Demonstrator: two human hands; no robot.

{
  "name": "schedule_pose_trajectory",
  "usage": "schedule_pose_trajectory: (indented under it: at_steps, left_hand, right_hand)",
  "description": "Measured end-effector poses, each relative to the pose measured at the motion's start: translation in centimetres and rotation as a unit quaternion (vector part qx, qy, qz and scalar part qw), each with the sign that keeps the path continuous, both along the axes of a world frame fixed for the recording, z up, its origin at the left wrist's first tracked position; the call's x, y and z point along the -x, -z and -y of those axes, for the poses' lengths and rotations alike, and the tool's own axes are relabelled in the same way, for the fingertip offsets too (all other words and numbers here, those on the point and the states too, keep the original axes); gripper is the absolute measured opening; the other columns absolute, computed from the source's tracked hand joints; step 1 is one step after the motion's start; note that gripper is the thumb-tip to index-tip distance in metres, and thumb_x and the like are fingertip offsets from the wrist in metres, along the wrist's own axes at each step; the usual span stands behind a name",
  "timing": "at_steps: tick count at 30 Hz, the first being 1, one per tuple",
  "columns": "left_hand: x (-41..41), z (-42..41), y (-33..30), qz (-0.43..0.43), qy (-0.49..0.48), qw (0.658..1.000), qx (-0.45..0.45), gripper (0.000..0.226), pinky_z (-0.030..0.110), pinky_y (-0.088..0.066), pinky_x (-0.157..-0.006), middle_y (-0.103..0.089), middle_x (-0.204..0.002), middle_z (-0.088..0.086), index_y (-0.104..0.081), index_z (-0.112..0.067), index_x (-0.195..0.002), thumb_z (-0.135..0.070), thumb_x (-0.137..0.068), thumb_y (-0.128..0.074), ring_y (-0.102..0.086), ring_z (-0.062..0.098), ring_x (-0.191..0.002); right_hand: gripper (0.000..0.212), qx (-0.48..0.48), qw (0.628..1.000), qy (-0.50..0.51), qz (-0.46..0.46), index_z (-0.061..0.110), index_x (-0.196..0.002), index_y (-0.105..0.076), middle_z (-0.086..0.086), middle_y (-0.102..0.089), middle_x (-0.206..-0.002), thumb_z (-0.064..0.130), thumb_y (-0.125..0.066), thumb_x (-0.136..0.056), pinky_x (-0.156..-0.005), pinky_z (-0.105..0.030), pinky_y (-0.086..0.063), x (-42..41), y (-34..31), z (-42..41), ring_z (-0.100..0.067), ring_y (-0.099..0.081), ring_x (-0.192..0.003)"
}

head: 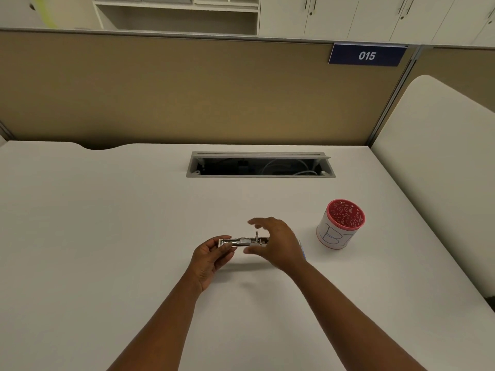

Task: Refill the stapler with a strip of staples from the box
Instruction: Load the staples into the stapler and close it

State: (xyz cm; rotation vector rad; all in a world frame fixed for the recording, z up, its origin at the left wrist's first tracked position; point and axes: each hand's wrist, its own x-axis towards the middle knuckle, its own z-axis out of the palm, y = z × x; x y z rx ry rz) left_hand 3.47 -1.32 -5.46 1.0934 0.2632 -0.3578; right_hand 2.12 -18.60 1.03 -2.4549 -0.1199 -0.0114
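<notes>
White desk (pixel 107 236) fills the view, bounded at 12 o'clock by a tan partition (pixel 187 89), with an open cable tray (pixel 261 165). A red-rimmed pencil cup (pixel 340 223) stands at 3 o'clock of my hands. My left hand (pixel 210 257) pinches the metal stapler (pixel 242 241) at its left end, held above the desk, magazine exposed. My right hand (pixel 278 243) hovers at its right end, fingers spread. No staple box identifiable. Judgement: stapler opened; whether a strip is loaded I cannot tell; closing remains.
</notes>
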Motion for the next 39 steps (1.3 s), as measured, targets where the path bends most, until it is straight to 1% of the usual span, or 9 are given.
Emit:
schedule_pose_trajectory:
  at_steps: [1, 3, 7, 13, 18, 27, 31, 35, 39]
  left_hand:
    - [0.0, 0.0, 0.0, -0.003, -0.003, 1.0, 0.006, 0.018, 0.014, -0.057, -0.054, -0.075, -0.066, -0.001, -0.064, -0.006, -0.088, 0.007, -0.086, -0.052, -0.072, 0.007, -0.062]
    - [-0.1, 0.0, 0.0, -0.008, -0.005, 1.0, 0.019, 0.018, 0.013, -0.057, -0.054, -0.076, -0.066, -0.001, -0.064, -0.006, -0.087, 0.007, -0.087, -0.051, -0.072, 0.007, -0.062]
    - [0.0, 0.3, 0.1, -0.02, 0.009, 0.999, 0.035, 0.018, 0.014, -0.057, -0.054, -0.076, -0.067, -0.001, -0.065, -0.007, -0.087, 0.004, -0.087, -0.051, -0.072, 0.007, -0.064]
    - [0.1, 0.5, 0.2, -0.048, 0.054, 0.997, 0.012, 0.014, 0.017, -0.058, -0.055, -0.076, -0.068, 0.003, -0.067, -0.006, -0.089, 0.002, -0.085, -0.057, -0.073, 0.01, -0.066]
    - [0.2, 0.6, 0.3, -0.059, 0.08, 0.995, 0.004, 0.015, 0.019, -0.059, -0.057, -0.077, -0.071, 0.003, -0.067, -0.005, -0.092, 0.004, -0.084, -0.058, -0.074, 0.012, -0.068]
    - [0.4, 0.7, 0.6, -0.054, 0.151, 0.986, -0.046, 0.019, 0.018, -0.058, -0.059, -0.078, -0.08, -0.001, -0.069, -0.011, -0.095, 0.0, -0.081, -0.064, -0.074, 0.012, -0.075]
    - [0.2, 0.4, 0.8, -0.051, 0.124, 0.99, -0.038, 0.018, 0.019, -0.058, -0.058, -0.077, -0.075, 0.001, -0.069, -0.009, -0.092, 0.003, -0.08, -0.063, -0.074, 0.013, -0.072]
    - [0.2, 0.5, 0.4, -0.042, 0.171, 0.982, -0.074, 0.015, 0.02, -0.058, -0.058, -0.078, -0.076, 0.0, -0.069, -0.011, -0.09, -0.001, -0.08, -0.066, -0.074, 0.013, -0.073]
    - [0.2, 0.9, 0.3, -0.037, 0.185, 0.978, -0.085, 0.015, 0.02, -0.058, -0.059, -0.077, -0.076, -0.001, -0.068, -0.01, -0.091, -0.001, -0.08, -0.065, -0.074, 0.013, -0.073]
  right_hand:
    - [0.06, 0.044, 0.999, -0.012, -0.011, 0.029, -0.117, -0.055, 0.005, -0.064, -0.112, 0.039, -0.079, -0.063, -0.092, -0.032, -0.035, -0.1, -0.2, 0.5, -0.015, -0.052, -0.107]
    - [0.051, 0.113, 0.993, -0.034, -0.025, 0.028, -0.113, -0.058, 0.005, -0.068, -0.108, 0.04, -0.076, -0.067, -0.091, -0.033, -0.033, -0.4, -0.6, 1.4, -0.016, -0.056, -0.104]
    - [0.025, 0.108, 0.993, -0.048, -0.027, 0.021, -0.1, -0.067, -0.001, -0.073, -0.097, 0.029, -0.07, -0.077, -0.074, -0.028, -0.038, -0.7, -1.4, 2.2, -0.021, -0.063, -0.088]
    - [0.026, 0.191, 0.978, -0.078, -0.034, 0.023, -0.105, -0.066, -0.001, -0.072, -0.101, 0.027, -0.068, -0.079, -0.073, -0.03, -0.043, -1.4, -3.1, 2.2, -0.02, -0.061, -0.094]
    - [0.026, 0.269, 0.957, -0.104, -0.024, 0.023, -0.106, -0.066, -0.005, -0.071, -0.101, 0.027, -0.067, -0.08, -0.067, -0.028, -0.035, -1.9, -3.7, 1.8, -0.023, -0.061, -0.094]
    - [0.025, 0.327, 0.936, -0.131, -0.014, 0.02, -0.105, -0.066, -0.003, -0.071, -0.101, 0.023, -0.067, -0.08, -0.07, -0.03, -0.034, -1.9, -3.9, 1.4, -0.023, -0.062, -0.093]
    - [0.026, 0.308, 0.942, -0.135, -0.017, 0.023, -0.107, -0.064, -0.001, -0.07, -0.103, 0.02, -0.066, -0.081, -0.071, -0.029, -0.035, -1.9, -3.8, 1.9, -0.022, -0.061, -0.095]
    - [0.025, 0.305, 0.94, -0.152, -0.009, 0.026, -0.103, -0.065, 0.001, -0.072, -0.1, 0.017, -0.066, -0.08, -0.068, -0.027, -0.031, -1.9, -3.9, 1.9, -0.02, -0.062, -0.09]
    - [0.025, 0.324, 0.934, -0.154, 0.001, 0.027, -0.104, -0.064, 0.0, -0.071, -0.101, 0.015, -0.064, -0.081, -0.073, -0.028, -0.027, -1.9, -3.9, 1.8, -0.021, -0.062, -0.091]
